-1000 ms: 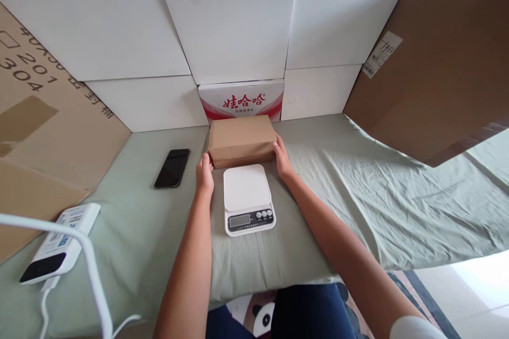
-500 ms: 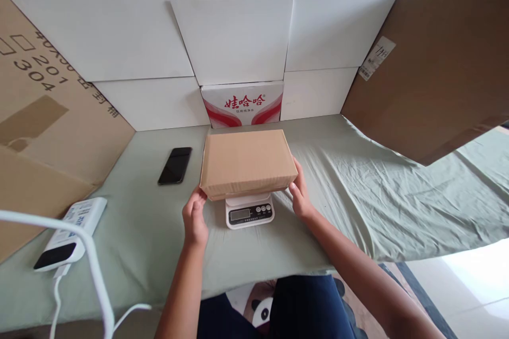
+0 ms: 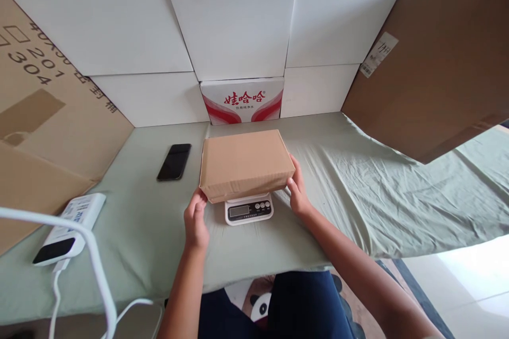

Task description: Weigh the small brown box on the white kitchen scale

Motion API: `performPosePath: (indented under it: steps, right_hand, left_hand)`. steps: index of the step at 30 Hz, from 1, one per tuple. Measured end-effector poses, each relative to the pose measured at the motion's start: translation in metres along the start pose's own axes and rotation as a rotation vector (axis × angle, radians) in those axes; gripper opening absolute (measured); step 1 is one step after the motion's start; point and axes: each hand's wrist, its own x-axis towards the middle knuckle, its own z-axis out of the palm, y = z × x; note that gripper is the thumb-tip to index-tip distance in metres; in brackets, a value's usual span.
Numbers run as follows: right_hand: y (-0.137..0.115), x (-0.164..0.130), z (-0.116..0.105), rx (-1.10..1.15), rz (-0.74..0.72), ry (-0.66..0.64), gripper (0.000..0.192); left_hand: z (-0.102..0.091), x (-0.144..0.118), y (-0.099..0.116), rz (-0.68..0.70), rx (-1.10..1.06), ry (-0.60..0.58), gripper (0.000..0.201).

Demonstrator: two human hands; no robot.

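Observation:
A plain brown cardboard box (image 3: pixel 246 164) sits on a small white kitchen scale (image 3: pixel 248 208), covering its platform; only the display and buttons show below the box's front edge. My left hand (image 3: pixel 196 217) touches the box's front left corner with its fingertips. My right hand (image 3: pixel 297 190) presses against the box's right front corner. Both hands still bracket the box.
A black phone (image 3: pixel 174 161) lies left of the box on the pale green cloth (image 3: pixel 358 190). A white power bank (image 3: pixel 67 230) with a cable rests at the near left. White boards (image 3: pixel 230 32), a red-and-white carton (image 3: pixel 242 99) and large brown cardboard sheets (image 3: pixel 433 58) wall the back and sides.
The box was lifted from behind the scale and brought toward me onto the scale's platform. Both hands moved with it and now rest at its front corners.

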Motion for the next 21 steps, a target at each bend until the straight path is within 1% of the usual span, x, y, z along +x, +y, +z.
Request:
performPosePath:
  steps: [4, 8, 12, 17, 19, 21]
  right_hand:
    - [-0.002, 0.001, 0.0, 0.017, 0.0, -0.003, 0.067]
    - [-0.004, 0.001, -0.001, 0.006, 0.024, 0.005, 0.07]
    - [-0.003, 0.002, -0.002, 0.017, 0.021, 0.029, 0.072]
    - [-0.004, 0.0, 0.0, 0.022, 0.021, 0.008, 0.071]
    - [-0.009, 0.003, 0.0, 0.033, 0.01, 0.01, 0.071]
    - [-0.018, 0.013, 0.0, 0.044, -0.016, 0.03, 0.068]
  left_hand:
    - [0.001, 0.001, 0.0, 0.001, -0.004, -0.015, 0.071]
    - [0.001, 0.002, 0.002, 0.004, -0.003, -0.034, 0.072]
    - [0.001, 0.001, 0.003, 0.024, -0.013, -0.029, 0.074]
    - [0.001, -0.004, 0.001, 0.007, 0.007, -0.042, 0.073]
    - [0.002, -0.001, 0.005, 0.025, 0.0, -0.041, 0.073]
    - [0.006, 0.011, 0.014, 0.064, -0.018, -0.053, 0.071]
